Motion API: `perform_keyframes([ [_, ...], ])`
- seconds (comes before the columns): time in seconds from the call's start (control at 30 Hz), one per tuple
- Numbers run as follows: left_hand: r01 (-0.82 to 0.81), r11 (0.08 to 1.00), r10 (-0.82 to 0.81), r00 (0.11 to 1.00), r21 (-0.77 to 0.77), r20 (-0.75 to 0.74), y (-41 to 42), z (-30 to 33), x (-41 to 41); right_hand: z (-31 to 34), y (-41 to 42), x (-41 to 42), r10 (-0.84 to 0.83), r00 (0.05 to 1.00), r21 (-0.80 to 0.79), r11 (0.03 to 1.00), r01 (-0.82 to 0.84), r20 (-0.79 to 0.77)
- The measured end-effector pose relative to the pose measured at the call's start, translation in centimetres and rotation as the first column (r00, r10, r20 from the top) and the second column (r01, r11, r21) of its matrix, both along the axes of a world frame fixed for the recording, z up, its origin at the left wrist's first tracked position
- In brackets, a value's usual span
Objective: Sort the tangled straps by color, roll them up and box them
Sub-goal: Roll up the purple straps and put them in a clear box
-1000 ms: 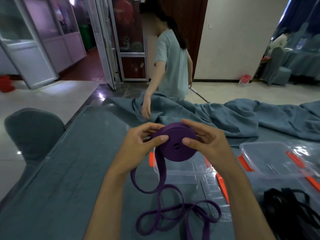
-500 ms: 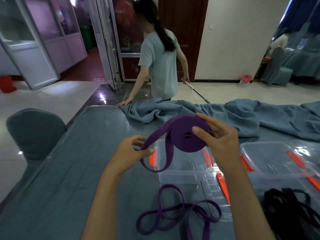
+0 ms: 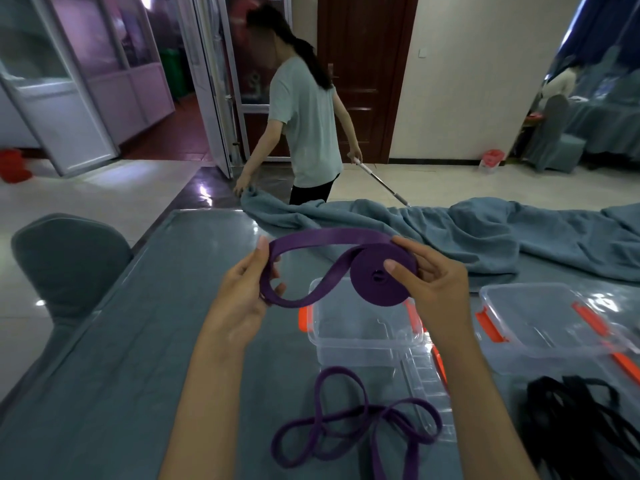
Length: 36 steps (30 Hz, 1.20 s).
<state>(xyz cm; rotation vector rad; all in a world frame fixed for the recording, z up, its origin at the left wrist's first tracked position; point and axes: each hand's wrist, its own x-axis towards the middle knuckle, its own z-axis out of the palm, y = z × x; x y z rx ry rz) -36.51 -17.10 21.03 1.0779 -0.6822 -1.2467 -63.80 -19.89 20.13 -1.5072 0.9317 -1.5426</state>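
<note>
My right hand grips a rolled purple strap, thumb on its face and fingers behind it, above a clear plastic box with orange clips. From the roll's top a free length runs left into my left hand, which holds it between thumb and fingers as it loops back under. The strap's loose tail lies in coils on the table in front of the box. A tangle of black straps sits at the lower right.
A second clear box with orange clips stands right of the first, a clear lid between them. Crumpled grey-blue cloth lies across the table's far side. A person stands beyond it holding a pole. A covered chair is at left.
My left hand pulled a length of strap out to the left, away from the roll, and both hands rose. The person beyond the table turned and stepped right.
</note>
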Motion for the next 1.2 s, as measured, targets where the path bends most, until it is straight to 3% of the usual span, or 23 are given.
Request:
perform_keyframes([
  [0.17, -0.079, 0.994, 0.091, 0.981, 0.074, -0.174, -0.3, -0.3, -0.2, -0.1, 0.0, 0.4, 0.010, 1.000, 0.003, 1.000, -0.010, 0.012],
  [0.23, -0.079, 0.992, 0.095, 0.982, 0.101, -0.163, -0.3, -0.8, -0.1, -0.1, 0.1, 0.6, 0.016, 0.999, 0.006, 1.000, -0.016, 0.028],
  [0.33, -0.168, 0.975, 0.146, 0.977, 0.142, 0.157, -0.6, -2.2, 0.4, 0.7, 0.4, 0.4, 0.055, 0.993, 0.040, 0.997, -0.059, 0.103],
  [0.43, -0.233, 0.971, 0.164, 0.806, 0.050, 0.569, -0.6, -3.4, 0.3, 1.4, 0.7, -0.1, 0.139, 0.990, 0.019, 0.990, -0.139, 0.015],
  [0.5, -0.211, 0.974, 0.215, 0.712, -0.088, 0.669, -0.3, -2.9, 0.1, 1.6, 0.9, 0.2, 0.182, 0.983, 0.017, 0.983, -0.182, -0.031],
  [0.57, -0.001, 0.976, 0.145, 0.750, -0.217, 0.645, 0.1, -1.7, -0.3, 1.7, 1.1, 0.8, 0.227, 0.972, 0.023, 0.974, -0.226, -0.060],
  [0.63, 0.298, 0.928, -0.090, 0.762, -0.223, 0.641, 0.5, -0.5, -1.1, 1.8, 1.3, 1.2, 0.269, 0.961, 0.028, 0.963, -0.268, -0.069],
  [0.7, 0.455, 0.863, -0.228, 0.738, -0.219, 0.635, 0.8, 0.0, -1.9, 1.9, 1.4, 1.4, 0.287, 0.956, 0.025, 0.958, -0.286, -0.054],
  [0.93, 0.331, 0.878, -0.132, 0.861, -0.345, 0.492, 1.0, -0.5, -1.4, 2.1, 1.9, 1.5, 0.354, 0.935, 0.180, 0.921, -0.346, -0.015],
  [1.1, 0.243, 0.895, -0.078, 0.910, -0.374, 0.406, 1.2, -0.5, -2.1, 1.8, 2.0, 2.1, 0.285, 0.958, 0.146, 0.947, -0.287, 0.030],
  [1.2, 0.181, 0.888, -0.015, 0.930, -0.423, 0.367, 1.2, -0.2, -2.3, 2.0, 1.9, 2.1, 0.346, 0.938, 0.193, 0.921, -0.339, -0.003],
])
